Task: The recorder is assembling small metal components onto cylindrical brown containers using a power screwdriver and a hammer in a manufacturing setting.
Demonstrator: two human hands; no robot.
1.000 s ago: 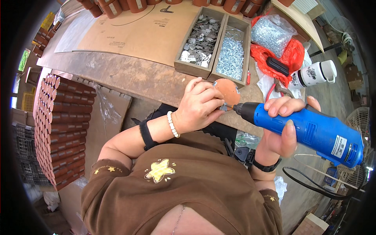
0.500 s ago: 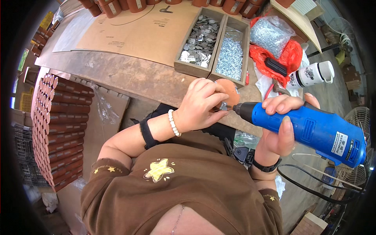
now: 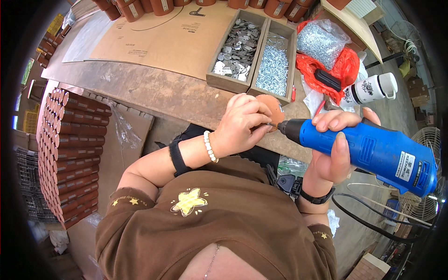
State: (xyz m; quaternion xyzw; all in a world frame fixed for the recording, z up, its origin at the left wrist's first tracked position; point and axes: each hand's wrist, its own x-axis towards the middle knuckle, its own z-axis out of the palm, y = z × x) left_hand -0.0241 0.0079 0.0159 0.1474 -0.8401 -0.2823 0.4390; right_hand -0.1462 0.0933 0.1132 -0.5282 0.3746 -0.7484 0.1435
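Note:
My left hand (image 3: 243, 125) wraps around a small round terracotta-coloured piece (image 3: 272, 109) at the near edge of the wooden workbench (image 3: 154, 93). A screw sits between my fingertips against the piece. My right hand (image 3: 332, 144) grips a blue electric screwdriver (image 3: 368, 150), whose black nose and bit point left onto that screw. Just beyond the hands stand two wooden trays: one with several flat metal plates (image 3: 235, 46), one with silver screws (image 3: 274, 69).
A cardboard sheet (image 3: 163, 37) covers the bench behind the trays. A red bag with a clear sack of screws (image 3: 322, 39) and a white mug (image 3: 371, 88) lie at right. Stacked brown cylinders (image 3: 70, 149) fill the left. A black cable (image 3: 373, 219) trails lower right.
The screwdriver has shifted slightly and its bit stays on the screw; my left hand keeps its hold on the round piece. Little else has moved.

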